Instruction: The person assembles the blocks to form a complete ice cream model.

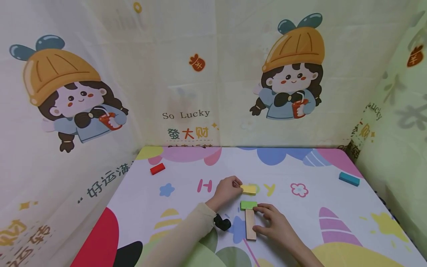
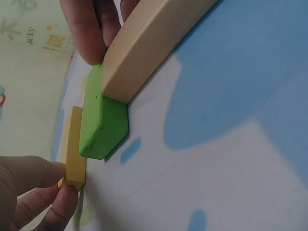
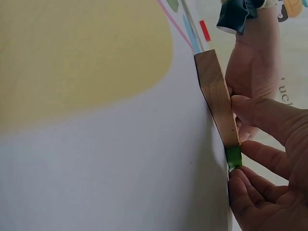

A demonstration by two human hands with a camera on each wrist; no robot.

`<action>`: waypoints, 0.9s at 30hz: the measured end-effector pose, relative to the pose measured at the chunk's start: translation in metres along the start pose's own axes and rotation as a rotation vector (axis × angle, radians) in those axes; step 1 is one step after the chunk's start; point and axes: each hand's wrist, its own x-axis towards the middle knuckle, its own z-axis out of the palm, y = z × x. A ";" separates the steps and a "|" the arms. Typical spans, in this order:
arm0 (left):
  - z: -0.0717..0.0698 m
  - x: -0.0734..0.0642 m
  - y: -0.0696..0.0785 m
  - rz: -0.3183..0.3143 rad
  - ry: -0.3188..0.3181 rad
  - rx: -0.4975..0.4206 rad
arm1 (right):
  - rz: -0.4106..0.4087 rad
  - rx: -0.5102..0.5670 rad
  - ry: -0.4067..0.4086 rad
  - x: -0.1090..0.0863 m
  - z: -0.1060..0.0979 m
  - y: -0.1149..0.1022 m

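our left hand [image 1: 227, 193] pinches a flat yellow block [image 1: 248, 190]; our right hand [image 1: 272, 223], loosely spread, touches a green block [image 1: 248, 205] and grained plank [image 1: 250, 225].

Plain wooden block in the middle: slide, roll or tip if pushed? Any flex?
The plain wooden block is probably stiff: visible grain suggests solid wood. It lies flat on the table, flat-faced, so likely slides before rolling or tipping. Its end meets the green block, so a push that way would probably move both.
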 end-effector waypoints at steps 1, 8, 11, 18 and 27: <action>0.000 -0.001 0.000 -0.002 0.000 0.003 | 0.000 0.002 0.001 0.000 0.000 0.000; 0.004 -0.006 -0.002 -0.024 0.002 0.008 | -0.011 0.012 0.001 -0.001 0.000 0.001; 0.005 -0.009 -0.003 -0.009 0.015 0.010 | -0.005 0.045 0.000 0.000 -0.003 0.003; 0.005 -0.021 -0.001 -0.037 0.083 -0.122 | 0.114 0.467 -0.003 0.012 -0.018 0.008; -0.002 -0.039 -0.001 -0.055 0.026 -0.407 | 0.191 0.729 -0.093 0.035 -0.020 0.008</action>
